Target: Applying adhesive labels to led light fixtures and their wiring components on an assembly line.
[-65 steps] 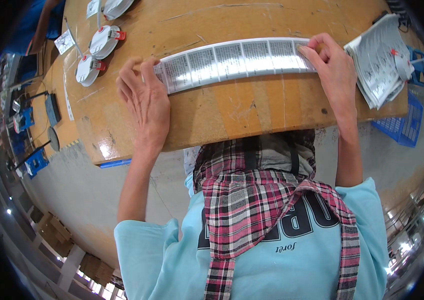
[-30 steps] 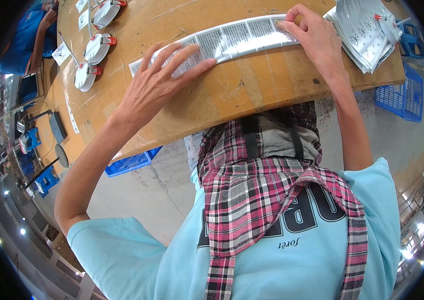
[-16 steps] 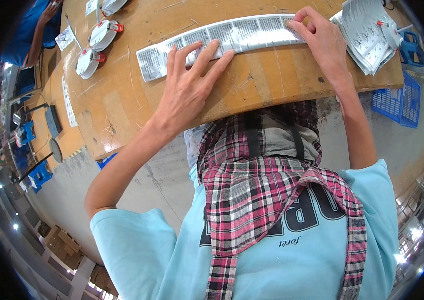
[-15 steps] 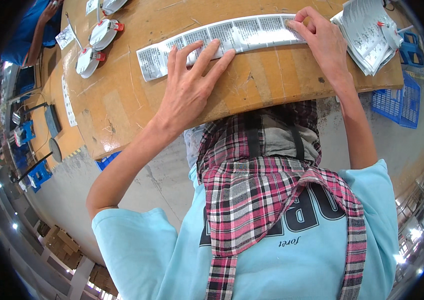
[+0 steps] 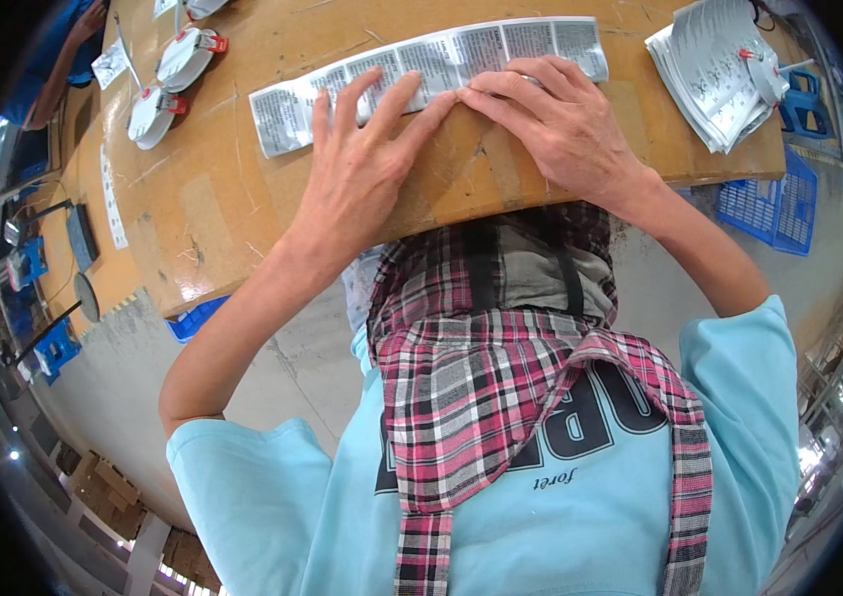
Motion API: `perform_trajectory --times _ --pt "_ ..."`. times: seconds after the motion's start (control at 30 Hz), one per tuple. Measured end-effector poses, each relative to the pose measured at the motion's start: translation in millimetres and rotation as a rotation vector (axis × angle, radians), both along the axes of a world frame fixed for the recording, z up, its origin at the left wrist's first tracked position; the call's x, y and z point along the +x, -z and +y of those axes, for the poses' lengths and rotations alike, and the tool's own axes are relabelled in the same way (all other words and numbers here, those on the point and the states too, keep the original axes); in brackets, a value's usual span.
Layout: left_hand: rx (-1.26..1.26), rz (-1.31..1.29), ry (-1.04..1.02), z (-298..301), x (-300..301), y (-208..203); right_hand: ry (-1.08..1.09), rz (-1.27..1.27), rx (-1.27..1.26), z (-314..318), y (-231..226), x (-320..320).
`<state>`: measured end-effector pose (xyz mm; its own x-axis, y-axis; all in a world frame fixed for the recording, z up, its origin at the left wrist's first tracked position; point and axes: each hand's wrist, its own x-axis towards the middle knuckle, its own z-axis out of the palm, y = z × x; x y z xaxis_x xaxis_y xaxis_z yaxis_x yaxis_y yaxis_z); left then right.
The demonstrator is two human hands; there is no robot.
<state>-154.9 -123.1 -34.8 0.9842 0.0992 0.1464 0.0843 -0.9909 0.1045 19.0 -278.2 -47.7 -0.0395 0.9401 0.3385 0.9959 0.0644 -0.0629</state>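
Observation:
A long strip of silvery printed labels (image 5: 431, 70) lies slightly curved across the wooden table, divided into several panels. My left hand (image 5: 367, 149) rests on its left half with the fingers spread, pressing it flat. Over the near edge around the middle of the strip, my right hand (image 5: 556, 124) has its fingers bent and bunched, thumb and index tips close together at that edge. The tips of both hands almost meet there. The right end of the strip lies uncovered; parts of the near edge are hidden under my hands.
A stack of printed sheets (image 5: 704, 74) sits at the table's right, with a white round device with a red clip (image 5: 764, 77) on it. Similar white devices (image 5: 153, 117) line the left. A blue basket (image 5: 774, 204) is beyond the right edge. Another person's arm (image 5: 62, 70) shows far left.
My right hand has let go of the strip's right end and moved left to its middle, beside the left thumb. My left hand keeps its place on the strip. The view has shifted slightly.

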Motion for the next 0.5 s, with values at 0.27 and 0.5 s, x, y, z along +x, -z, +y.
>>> perform_trajectory --times 0.27,0.5 --pt "0.010 0.024 0.005 5.2 -1.5 1.4 0.135 -0.119 -0.113 -45.3 -17.4 35.3" --pt "0.021 0.030 -0.009 6.4 -0.8 4.5 0.331 -0.209 -0.170 -76.5 -29.4 42.1"
